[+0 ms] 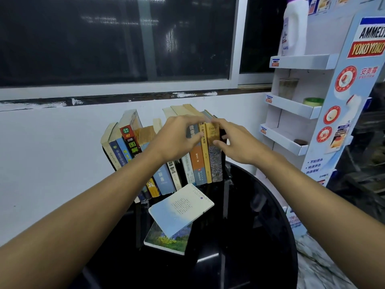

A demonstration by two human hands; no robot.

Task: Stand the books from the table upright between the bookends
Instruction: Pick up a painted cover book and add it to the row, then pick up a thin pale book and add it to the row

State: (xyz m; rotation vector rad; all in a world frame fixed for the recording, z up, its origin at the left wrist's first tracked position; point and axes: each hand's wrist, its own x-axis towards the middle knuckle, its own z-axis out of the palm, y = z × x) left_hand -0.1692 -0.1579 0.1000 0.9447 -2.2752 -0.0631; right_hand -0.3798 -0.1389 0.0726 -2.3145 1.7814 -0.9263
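A row of several books (195, 167) stands upright at the back of a round black table (250, 236), against the white wall. My left hand (177, 138) rests on the spines near the row's right part, fingers curled over the tops. My right hand (231, 140) touches the rightmost book, a yellow and patterned spine (214, 163), thumb below and fingers at its top edge. A dark bookend (223, 163) is just visible at the row's right end. Two books lie flat in front: a pale blue one (181, 209) on top of a green landscape-covered one (166, 240).
A white cardboard display rack (295, 105) with small shelves stands to the right, holding a white bottle (294, 28), a glass and a tape roll. A dark window runs above the wall. The table's curved edge is at the right, over marble-patterned floor.
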